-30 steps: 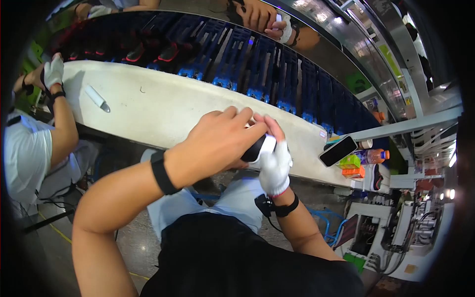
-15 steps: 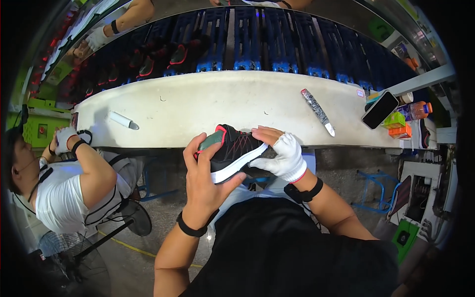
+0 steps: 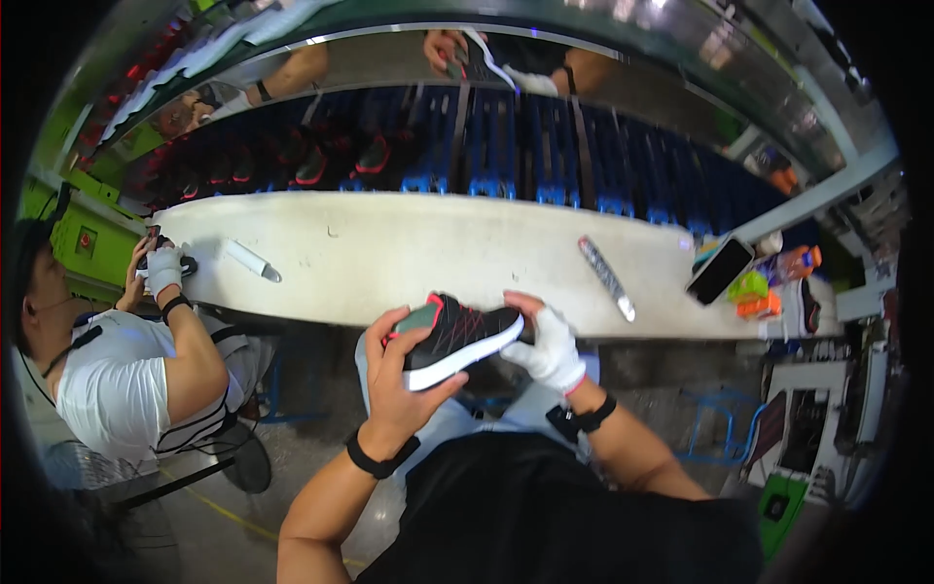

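- The bare left hand (image 3: 399,380) is gripping the heel end of the black shoe (image 3: 472,331), fingers bending over its grey-green collar, thumb pressing at the white sole.
- The right hand (image 3: 552,350), wearing a white glove with bare fingertips, is closing around the toe end, fingers on the far side and thumb on the near side.
- The shoe is hovering above the lap, by the near edge of the table; its toe is pointing to the person's right, its heel to the left.
- Its long axis is running mostly left to right, slanting a little away from the person toward the toe; the sole edge is facing the body, the collar the table.
- On the cream table (image 3: 438,234), a mottled-handled blade (image 3: 606,279) is lying to the right, its silver tip pointing nearer the person; a pale-handled tool (image 3: 253,261) is resting to the left.
- At the table's right end, a phone (image 3: 720,271), an orange carton (image 3: 758,307) and a bottle (image 3: 796,262) are sitting close together.
- Beyond the table, blue slats (image 3: 491,146) are stretching across, with red-trimmed dark shoes (image 3: 372,154) lying on their left part.
- At left, a co-worker (image 3: 126,380) in white is holding a dark item; a blue stool (image 3: 725,433) is standing at right on the grey floor.
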A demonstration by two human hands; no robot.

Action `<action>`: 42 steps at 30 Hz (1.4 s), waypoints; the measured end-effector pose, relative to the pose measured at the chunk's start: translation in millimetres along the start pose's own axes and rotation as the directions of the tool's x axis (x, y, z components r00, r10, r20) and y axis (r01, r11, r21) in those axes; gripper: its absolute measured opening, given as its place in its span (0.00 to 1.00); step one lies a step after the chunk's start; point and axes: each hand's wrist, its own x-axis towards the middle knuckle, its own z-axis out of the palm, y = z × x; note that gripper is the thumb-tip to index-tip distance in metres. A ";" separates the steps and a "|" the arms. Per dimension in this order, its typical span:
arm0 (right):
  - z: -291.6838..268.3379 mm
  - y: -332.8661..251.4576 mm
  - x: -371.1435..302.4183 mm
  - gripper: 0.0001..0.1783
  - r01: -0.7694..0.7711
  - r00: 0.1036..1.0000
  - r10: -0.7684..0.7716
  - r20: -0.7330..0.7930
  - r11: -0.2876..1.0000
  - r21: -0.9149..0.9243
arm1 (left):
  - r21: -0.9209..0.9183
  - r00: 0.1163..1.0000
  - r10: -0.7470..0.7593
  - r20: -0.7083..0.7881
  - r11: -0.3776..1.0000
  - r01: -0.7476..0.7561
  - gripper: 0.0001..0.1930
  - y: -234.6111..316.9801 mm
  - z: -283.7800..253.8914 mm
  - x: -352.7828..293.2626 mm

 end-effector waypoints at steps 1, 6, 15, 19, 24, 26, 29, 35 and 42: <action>-1.4 -2.3 -1.7 0.50 0.009 0.999 -0.004 -0.035 0.991 0.132 | -0.121 0.999 -0.031 -0.033 0.992 0.026 0.41 -1.3 1.7 -2.0; -16.3 -56.3 -19.1 0.49 -0.138 0.978 0.204 0.035 0.516 0.845 | -0.287 0.986 0.151 -0.067 0.944 -0.164 0.47 0.6 14.2 11.8; -147.5 -208.3 79.9 0.45 0.851 0.283 -0.678 -0.678 0.504 -0.149 | -0.394 0.950 -0.313 -0.008 0.874 0.285 0.16 -96.8 50.1 49.0; -219.7 -303.0 185.1 0.39 0.485 -0.191 -0.926 -0.326 0.199 -0.852 | -0.048 0.995 -0.096 0.001 0.994 0.096 0.12 -86.8 59.2 54.6; -297.1 -361.2 310.7 0.52 0.022 0.513 -0.705 -0.490 0.582 -0.813 | -0.024 0.990 -0.141 0.025 0.990 0.142 0.11 -95.8 61.7 60.6; -316.3 -338.8 358.0 0.61 -0.095 0.723 -0.559 -0.406 0.503 -0.859 | -0.035 0.972 -0.201 0.119 0.978 0.206 0.12 -100.1 58.1 80.8; -273.4 -321.3 371.0 0.73 -0.314 0.782 -0.468 -0.412 0.274 -0.909 | 0.054 0.975 -0.118 0.188 0.992 0.110 0.15 -114.7 45.7 129.8; -273.6 -327.5 364.6 0.75 -0.292 0.800 -0.451 -0.395 0.281 -0.914 | 0.509 0.990 -0.080 0.113 0.861 0.012 0.38 -181.1 67.4 263.9; -263.4 -335.1 363.6 0.75 -0.294 0.817 -0.414 -0.402 0.301 -0.907 | 0.670 0.964 -0.225 0.139 0.739 0.076 0.29 -259.3 87.5 307.0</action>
